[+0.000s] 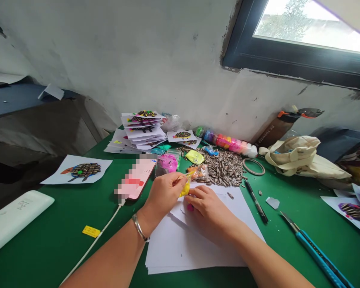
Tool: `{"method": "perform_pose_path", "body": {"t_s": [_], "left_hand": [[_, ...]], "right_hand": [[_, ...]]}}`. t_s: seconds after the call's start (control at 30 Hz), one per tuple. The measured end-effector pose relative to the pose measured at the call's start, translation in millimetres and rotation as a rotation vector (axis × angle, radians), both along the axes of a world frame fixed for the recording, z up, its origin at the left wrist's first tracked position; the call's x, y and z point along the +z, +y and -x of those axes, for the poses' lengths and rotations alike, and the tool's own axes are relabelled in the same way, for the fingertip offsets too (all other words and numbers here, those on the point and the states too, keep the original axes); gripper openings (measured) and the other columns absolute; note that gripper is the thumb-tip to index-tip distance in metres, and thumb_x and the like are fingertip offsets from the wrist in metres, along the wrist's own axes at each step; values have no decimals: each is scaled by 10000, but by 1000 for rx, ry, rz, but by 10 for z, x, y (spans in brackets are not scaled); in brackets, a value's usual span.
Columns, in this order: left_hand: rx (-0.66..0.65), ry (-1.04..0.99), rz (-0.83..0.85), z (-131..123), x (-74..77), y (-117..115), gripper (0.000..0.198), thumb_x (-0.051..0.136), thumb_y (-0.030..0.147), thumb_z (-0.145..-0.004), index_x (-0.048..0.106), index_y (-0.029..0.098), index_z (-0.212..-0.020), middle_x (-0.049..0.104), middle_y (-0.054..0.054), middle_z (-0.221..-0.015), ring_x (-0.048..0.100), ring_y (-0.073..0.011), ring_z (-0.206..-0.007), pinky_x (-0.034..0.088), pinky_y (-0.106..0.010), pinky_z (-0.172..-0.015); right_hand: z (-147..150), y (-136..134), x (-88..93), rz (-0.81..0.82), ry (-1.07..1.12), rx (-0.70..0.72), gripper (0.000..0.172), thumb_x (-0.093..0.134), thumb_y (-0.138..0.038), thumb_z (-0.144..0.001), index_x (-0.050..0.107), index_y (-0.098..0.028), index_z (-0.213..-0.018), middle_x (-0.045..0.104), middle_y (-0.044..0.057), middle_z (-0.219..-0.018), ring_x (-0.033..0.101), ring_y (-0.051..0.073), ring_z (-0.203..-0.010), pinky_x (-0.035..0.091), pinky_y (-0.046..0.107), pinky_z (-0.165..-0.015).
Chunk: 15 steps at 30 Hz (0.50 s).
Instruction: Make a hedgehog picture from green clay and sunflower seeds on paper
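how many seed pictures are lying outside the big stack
4. One sheet lies left of the pink phone, two overlapping sheets sit behind the loose sunflower seeds, and one sheet lies at the far right, where others may be hidden.

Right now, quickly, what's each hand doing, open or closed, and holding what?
Left hand: closed, pinching yellow modeling clay.
Right hand: closed, fingers curled on what looks like pink modeling clay.
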State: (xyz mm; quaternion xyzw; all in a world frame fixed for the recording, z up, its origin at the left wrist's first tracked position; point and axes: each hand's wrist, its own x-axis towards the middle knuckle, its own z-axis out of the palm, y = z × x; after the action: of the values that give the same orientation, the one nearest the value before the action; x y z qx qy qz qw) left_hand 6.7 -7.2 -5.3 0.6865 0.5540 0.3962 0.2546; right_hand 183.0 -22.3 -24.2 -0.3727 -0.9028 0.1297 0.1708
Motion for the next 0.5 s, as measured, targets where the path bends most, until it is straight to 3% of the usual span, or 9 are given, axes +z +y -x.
{"method": "perform_pose_path", "body": {"t_s": [0.2,0.37,0.5], "left_hand": [[-2,15,8,12,-11,2,254,514,294,-896,692,178,-756,639,13,-664,512,-113,-605,363,-203,-553],[-2,10,7,20,-1,-1,258,507,296,-901,667,180,-735,622,18,-665,500,-111,-607,349,-205,-554],[-7,0,6,24,9,-3,258,507,296,-898,663,181,-728,611,22,-655,501,-113,-609,347,-207,-558]], "right_hand": [[-10,-24,-39,-25,-60,17,128,515,-112,-879,594,-209,-906,638,60,-961,517,200,-908,433,355,-831],[7,-39,53,50,-38,6,165,509,-78,-858,608,-210,-867,663,47,-965,542,199,-909,459,361,-835],[-30,-35,112,135,51,31,332,479,1,-796,643,-202,-1000,683,59,-1040,570,211,-1006,487,364,-884]]}}
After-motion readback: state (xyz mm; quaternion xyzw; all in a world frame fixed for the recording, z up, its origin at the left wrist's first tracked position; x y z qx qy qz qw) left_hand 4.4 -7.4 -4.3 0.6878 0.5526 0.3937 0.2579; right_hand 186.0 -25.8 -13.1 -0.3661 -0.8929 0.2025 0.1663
